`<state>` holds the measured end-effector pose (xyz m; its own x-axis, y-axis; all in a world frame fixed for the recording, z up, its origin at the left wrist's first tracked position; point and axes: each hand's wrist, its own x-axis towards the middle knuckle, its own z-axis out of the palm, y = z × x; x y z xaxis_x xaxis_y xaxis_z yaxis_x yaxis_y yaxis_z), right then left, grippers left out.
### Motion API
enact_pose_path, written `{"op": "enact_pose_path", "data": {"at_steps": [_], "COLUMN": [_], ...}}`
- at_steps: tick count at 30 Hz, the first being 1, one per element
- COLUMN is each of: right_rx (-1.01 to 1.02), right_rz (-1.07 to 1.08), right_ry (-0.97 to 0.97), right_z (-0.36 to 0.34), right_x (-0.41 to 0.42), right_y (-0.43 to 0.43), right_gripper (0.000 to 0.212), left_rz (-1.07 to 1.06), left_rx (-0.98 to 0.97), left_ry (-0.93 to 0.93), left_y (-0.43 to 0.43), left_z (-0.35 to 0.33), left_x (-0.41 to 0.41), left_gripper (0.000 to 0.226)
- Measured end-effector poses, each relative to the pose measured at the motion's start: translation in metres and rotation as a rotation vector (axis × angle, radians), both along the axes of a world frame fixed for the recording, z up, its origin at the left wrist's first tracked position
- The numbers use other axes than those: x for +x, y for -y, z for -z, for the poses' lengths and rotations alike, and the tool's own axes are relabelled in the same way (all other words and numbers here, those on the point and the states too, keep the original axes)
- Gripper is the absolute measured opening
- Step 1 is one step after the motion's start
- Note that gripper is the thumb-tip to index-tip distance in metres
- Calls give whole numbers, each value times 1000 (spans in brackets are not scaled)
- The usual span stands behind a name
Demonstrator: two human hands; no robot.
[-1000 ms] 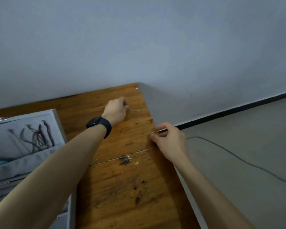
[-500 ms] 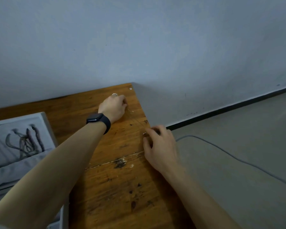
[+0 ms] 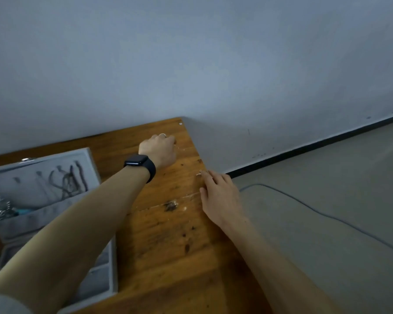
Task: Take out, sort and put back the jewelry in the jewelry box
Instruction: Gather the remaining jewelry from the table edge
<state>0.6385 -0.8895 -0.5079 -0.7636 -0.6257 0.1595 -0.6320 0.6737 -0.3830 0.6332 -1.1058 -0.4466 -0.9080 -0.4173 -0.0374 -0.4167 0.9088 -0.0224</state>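
Left hand (image 3: 159, 150) is curled near the far corner of the surface (image 3: 168, 245); whether it pinches anything cannot be told. Right hand (image 3: 218, 196) lies spread, fingertips (image 3: 205, 176) touching a small silver piece (image 3: 199, 174). Jewelry box (image 3: 90, 164) stands open at left.

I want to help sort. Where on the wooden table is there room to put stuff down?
The bare brown wooden table nearest you, between the grey rectangular jewelry box and the right forearm, is free. The far corner is crowded: the left hand, the right hand and a small silver piece by its fingertips.
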Motion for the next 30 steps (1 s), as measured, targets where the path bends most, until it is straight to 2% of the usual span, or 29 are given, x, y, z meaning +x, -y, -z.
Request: {"op": "enact_pose_path", "data": {"at_steps": [3, 6, 11, 18, 22, 26, 30], "right_rx": [40, -11, -222, -313, -270, -153, -46], "right_rz": [-37, -84, -108, -103, -81, -113, -148], "right_ry": [32, 10, -47, 38, 73, 60, -67], "right_z": [-20, -34, -47, -39, -17, 6, 17], "right_x": [24, 56, 125, 223, 253, 271, 280], "right_y": [-20, -40, -72, -114, -127, -132, -133], "right_gripper": [44, 45, 39, 32, 31, 38, 43], "left_rz": [43, 77, 122, 109, 76, -47, -144], "left_rx": [14, 55, 174, 367, 417, 304, 250], "left_ry": [38, 33, -92, -240, -294, -353, -397], "left_y": [-27, -52, -90, -134, -160, -181, -187], "left_z": [-26, -41, -44, -20, 2, 34, 64], "left_x": [40, 92, 189, 305, 354, 393, 418], "left_gripper": [42, 44, 41, 39, 38, 45, 44]}}
